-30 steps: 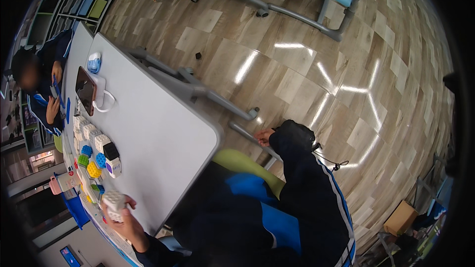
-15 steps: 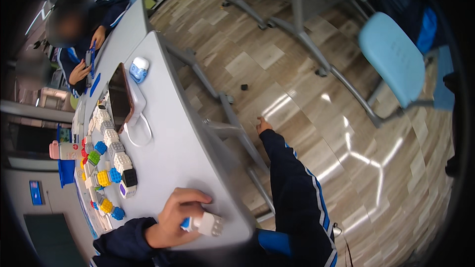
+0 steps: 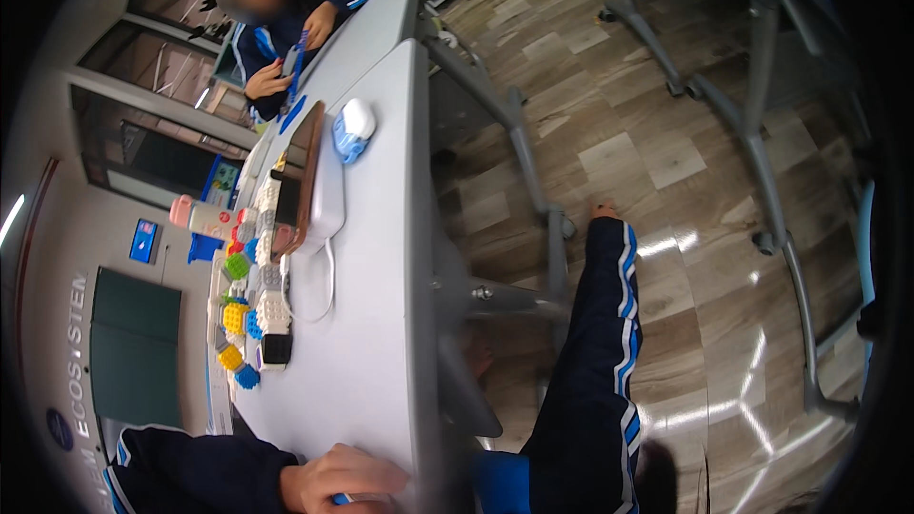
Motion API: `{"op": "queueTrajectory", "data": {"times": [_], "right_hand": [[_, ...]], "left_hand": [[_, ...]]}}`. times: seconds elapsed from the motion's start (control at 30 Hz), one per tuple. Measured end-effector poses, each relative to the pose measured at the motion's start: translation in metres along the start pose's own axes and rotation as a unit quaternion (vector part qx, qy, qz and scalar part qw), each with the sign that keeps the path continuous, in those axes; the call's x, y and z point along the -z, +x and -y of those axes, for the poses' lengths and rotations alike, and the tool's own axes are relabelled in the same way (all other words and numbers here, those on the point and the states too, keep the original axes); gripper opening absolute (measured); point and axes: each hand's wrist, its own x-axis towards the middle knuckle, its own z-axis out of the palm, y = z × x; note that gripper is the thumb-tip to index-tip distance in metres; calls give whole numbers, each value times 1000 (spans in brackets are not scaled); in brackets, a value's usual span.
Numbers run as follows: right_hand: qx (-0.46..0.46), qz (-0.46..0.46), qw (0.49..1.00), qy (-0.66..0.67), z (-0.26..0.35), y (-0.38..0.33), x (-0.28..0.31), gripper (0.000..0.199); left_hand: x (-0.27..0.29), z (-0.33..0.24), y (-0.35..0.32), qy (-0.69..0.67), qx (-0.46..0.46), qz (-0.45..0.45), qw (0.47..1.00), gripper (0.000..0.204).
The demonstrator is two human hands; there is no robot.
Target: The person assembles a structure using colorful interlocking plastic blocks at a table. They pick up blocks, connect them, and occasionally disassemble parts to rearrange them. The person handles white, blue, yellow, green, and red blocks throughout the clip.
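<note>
My left hand (image 3: 347,478) is low at the table's near end, its fingers curled round a white-and-blue building-block piece (image 3: 341,499); only a bit of blue shows. My right arm stretches far down beside the table. At its end, my right hand (image 3: 602,210) is small and low over the floor, fingers drawn together at a small black block (image 3: 610,203), which is mostly hidden. On the table stands a block-built model with white segments (image 3: 272,312), yellow blocks (image 3: 233,318), a green block (image 3: 235,266) and a black block (image 3: 276,350).
A tablet-like device (image 3: 303,167) with a white cable and a blue-and-white earphone case (image 3: 353,131) lie farther along the table (image 3: 376,324). A pink-capped bottle (image 3: 205,217) stands behind the model. Another person's hands (image 3: 271,79) hold a blue-and-grey piece. Metal table legs (image 3: 533,171) rise beside my right arm.
The view has turned, shifting the table rightward. My right hand has reached down to the small black block on the floor. My left hand still grips its piece, now nearer the lower edge.
</note>
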Motion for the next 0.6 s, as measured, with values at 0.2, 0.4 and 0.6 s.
{"op": "queueTrajectory", "data": {"times": [0.2,0.4,0.6], "right_hand": [[190,-83,974,-97,-106,-55,-11,59],[-40,74,989,-119,-209,-237,67,86],[-17,-43,996,72,-209,-421,144,59]], "left_hand": [[-5,2,27,40,-58,99,993,13],[-23,-5,41,14,-114,25,993,35],[-27,-6,38,0,-127,-49,991,28]]}}
